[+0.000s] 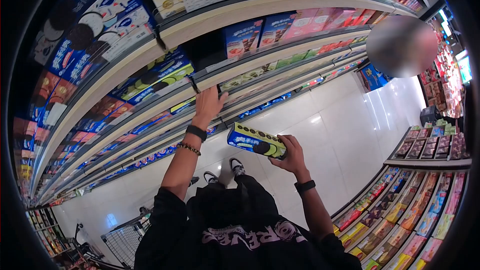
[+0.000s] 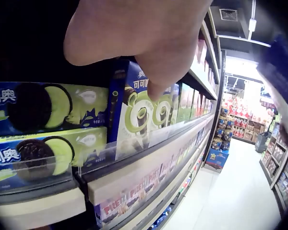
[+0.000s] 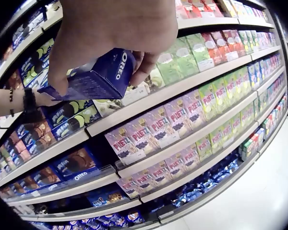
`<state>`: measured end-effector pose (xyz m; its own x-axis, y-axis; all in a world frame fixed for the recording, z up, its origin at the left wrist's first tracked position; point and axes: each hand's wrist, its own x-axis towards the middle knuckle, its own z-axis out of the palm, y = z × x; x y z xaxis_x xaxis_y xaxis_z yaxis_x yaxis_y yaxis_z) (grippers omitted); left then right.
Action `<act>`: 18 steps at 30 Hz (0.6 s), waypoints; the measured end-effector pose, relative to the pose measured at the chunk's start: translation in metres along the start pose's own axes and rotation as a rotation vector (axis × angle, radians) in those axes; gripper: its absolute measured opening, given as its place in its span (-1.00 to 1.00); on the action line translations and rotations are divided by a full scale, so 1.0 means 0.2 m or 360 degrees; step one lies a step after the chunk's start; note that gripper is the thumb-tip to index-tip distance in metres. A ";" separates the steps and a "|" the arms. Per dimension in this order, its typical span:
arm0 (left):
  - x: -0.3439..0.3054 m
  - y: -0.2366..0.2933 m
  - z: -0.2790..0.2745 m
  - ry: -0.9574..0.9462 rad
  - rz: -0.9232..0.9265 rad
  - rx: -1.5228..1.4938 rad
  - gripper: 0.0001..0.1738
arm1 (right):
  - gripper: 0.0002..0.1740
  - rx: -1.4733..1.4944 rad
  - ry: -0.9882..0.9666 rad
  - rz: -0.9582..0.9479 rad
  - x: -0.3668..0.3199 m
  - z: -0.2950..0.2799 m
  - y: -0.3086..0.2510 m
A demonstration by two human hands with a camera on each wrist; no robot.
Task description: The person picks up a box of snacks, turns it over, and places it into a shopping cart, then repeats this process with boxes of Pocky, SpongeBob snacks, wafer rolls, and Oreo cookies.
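My right hand (image 1: 292, 156) grips one end of a long blue and green Oreo cookie box (image 1: 256, 140) in front of my body. In the right wrist view the box's blue end (image 3: 110, 74) shows beneath the hand, with thumb and fingers on either side. My left hand (image 1: 209, 105) reaches to the shelf, its thumb apart and fingertips hidden by the shelf edge above. Up close in the left wrist view, that hand (image 2: 139, 33) hangs before a blue and green wafer roll box (image 2: 141, 110). Two stacked Oreo boxes (image 2: 48, 108) lie beside it.
Shelf edges (image 1: 280, 6) with clear plastic lips run above and below my left hand. Purple Pretz boxes (image 3: 158, 127) fill lower shelves. Behind me to the right stands another snack rack (image 1: 400, 210); a wire cart (image 1: 125, 240) is at lower left. A blurred person (image 1: 401, 46) appears down the aisle.
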<state>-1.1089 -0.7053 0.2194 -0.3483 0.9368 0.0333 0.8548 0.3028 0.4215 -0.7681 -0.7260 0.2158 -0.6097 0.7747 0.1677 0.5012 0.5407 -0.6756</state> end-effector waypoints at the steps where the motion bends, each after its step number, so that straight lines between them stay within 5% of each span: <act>1: -0.06 0.00 -0.01 0.0010 -0.0013 0.0005 -0.23 | -0.20 0.0031 -0.0091 0.0005 0.05 -0.01 -0.01; 3: -0.21 -0.01 -0.02 0.0292 0.0071 0.0340 -0.18 | -0.21 0.0022 -0.0118 -0.0055 0.12 0.00 -0.05; 9: -0.71 -0.18 -0.21 0.0301 0.0037 0.0020 -0.14 | -0.24 0.0162 -0.0479 -0.0345 0.40 0.08 -0.27; 11: -0.88 -0.33 -0.24 0.0144 -0.0148 -0.1105 -0.10 | -0.24 0.0196 -0.0564 -0.0483 0.49 0.14 -0.40; 13: -1.07 -0.35 -0.36 0.0252 -0.0206 -0.1004 -0.05 | -0.24 0.0182 -0.0678 -0.0596 0.57 0.20 -0.55; 15: -1.22 -0.30 -0.50 0.0338 -0.0359 -0.1929 -0.03 | -0.25 0.0258 -0.0763 -0.0772 0.63 0.25 -0.70; 18: -1.41 -0.30 -0.63 0.0503 -0.0382 -0.2337 0.02 | -0.25 0.0298 -0.0915 -0.0918 0.66 0.32 -0.94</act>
<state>-1.1107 -1.0088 0.2986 -0.6477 0.7597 -0.0584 -0.2939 -0.1783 0.9391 -0.9825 -0.7473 0.3186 -0.9831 0.0778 0.1658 -0.0649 0.6984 -0.7127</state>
